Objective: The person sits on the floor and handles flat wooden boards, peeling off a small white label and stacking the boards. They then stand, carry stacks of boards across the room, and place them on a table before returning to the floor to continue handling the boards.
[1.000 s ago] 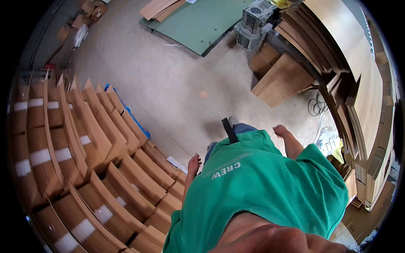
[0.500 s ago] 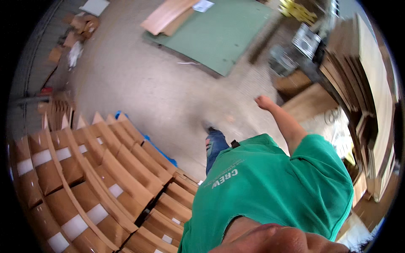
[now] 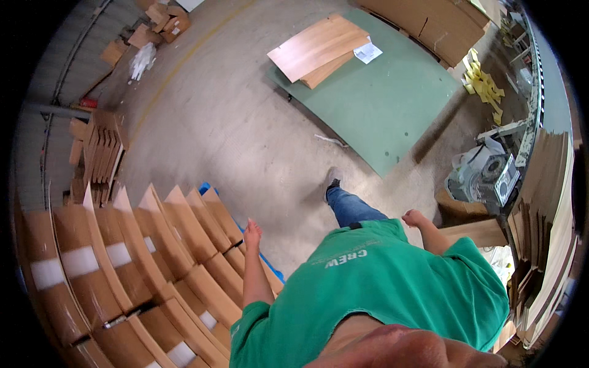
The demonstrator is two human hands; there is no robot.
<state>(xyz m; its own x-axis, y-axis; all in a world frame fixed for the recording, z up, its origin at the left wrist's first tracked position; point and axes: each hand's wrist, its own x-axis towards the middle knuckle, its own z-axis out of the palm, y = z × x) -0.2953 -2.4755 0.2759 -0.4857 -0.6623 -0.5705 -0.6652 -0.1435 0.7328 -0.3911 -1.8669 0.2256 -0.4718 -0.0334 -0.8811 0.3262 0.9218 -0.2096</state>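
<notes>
My left hand (image 3: 252, 234) hangs beside the rows of brown cardboard cartons (image 3: 199, 236), its fingers loosely extended and holding nothing. It looks just clear of the cartons' edge. On the other side, my right hand (image 3: 415, 217) is at hip height with its fingers curled in and nothing visible in them. It is nearest to a flat brown board (image 3: 469, 233) by the right-hand stack. Ahead of my outstretched foot lies a low green platform (image 3: 374, 113). Wood-grain panels (image 3: 322, 46) and a white paper sheet (image 3: 367, 53) rest on its far left part.
Blue pallet edges (image 3: 271, 268) show beside the cartons. At right stand tall stacked flat sheets (image 3: 543, 196) and a silver boxy device (image 3: 500, 178). Yellow strips (image 3: 482, 86) lie behind the platform's right corner. Large cardboard (image 3: 423, 23) stands at the back, crumpled boxes (image 3: 156, 27) far left.
My left hand has come into view beside the cartons. My right hand has swung back toward my hip. The view has turned, and the green platform appears lower and farther right.
</notes>
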